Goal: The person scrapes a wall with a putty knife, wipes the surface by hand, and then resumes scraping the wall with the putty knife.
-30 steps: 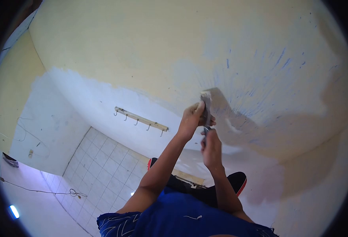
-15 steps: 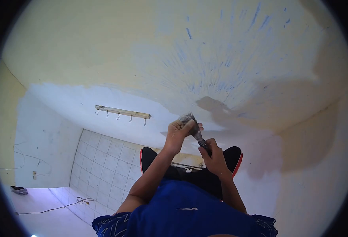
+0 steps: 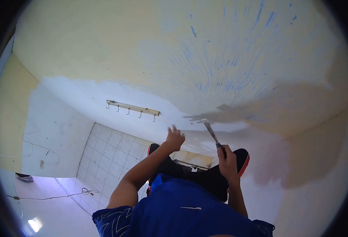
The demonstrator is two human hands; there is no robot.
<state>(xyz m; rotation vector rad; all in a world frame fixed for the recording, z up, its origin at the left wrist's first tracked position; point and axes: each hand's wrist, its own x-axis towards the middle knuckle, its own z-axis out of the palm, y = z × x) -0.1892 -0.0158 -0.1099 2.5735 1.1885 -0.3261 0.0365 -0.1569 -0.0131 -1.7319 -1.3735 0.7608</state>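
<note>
My right hand (image 3: pixel 227 161) is closed around the dark handle of a putty knife (image 3: pixel 211 131), whose smeared metal blade points up towards the wall. Some pale material sits at the blade's tip. To the left, my left hand (image 3: pixel 175 140) is raised in front of the white part of the wall, apart from the knife, with its fingers spread and nothing seen in them. The wall (image 3: pixel 114 47) is cream above and white lower down, with blue streaks fanning out above the knife.
A wooden rail with several hooks (image 3: pixel 133 109) is fixed to the wall on the left. Pale tiles (image 3: pixel 107 152) lie below it. At lower left run a looped cable (image 3: pixel 88 192) and a small wall socket (image 3: pixel 42 163). My bent legs (image 3: pixel 160 166) are under my arms.
My left hand has let go of the putty knife's blade and moved down and left. The right hand still holds the handle, now slightly lower and further right. The view has shifted a little.
</note>
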